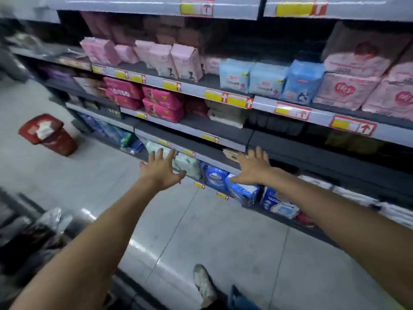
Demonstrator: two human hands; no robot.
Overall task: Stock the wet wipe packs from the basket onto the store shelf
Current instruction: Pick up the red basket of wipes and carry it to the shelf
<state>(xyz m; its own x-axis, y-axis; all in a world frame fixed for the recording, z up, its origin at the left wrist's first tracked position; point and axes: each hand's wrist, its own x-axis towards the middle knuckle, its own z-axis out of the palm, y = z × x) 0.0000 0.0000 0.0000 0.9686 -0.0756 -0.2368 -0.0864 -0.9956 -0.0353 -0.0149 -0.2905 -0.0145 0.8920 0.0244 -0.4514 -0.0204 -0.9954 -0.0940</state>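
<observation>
Your single head view looks forward and down, close to the shelving (223, 139), floor across the lower frame.

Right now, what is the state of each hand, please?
Left hand: open, fingers spread, holding nothing.
Right hand: open, fingers spread, holding nothing.

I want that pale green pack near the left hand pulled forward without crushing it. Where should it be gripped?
Grip the pale green pack across its two short sides, coming from the aisle front, since its soft face looks outward. The left hand is open and closest.
</observation>
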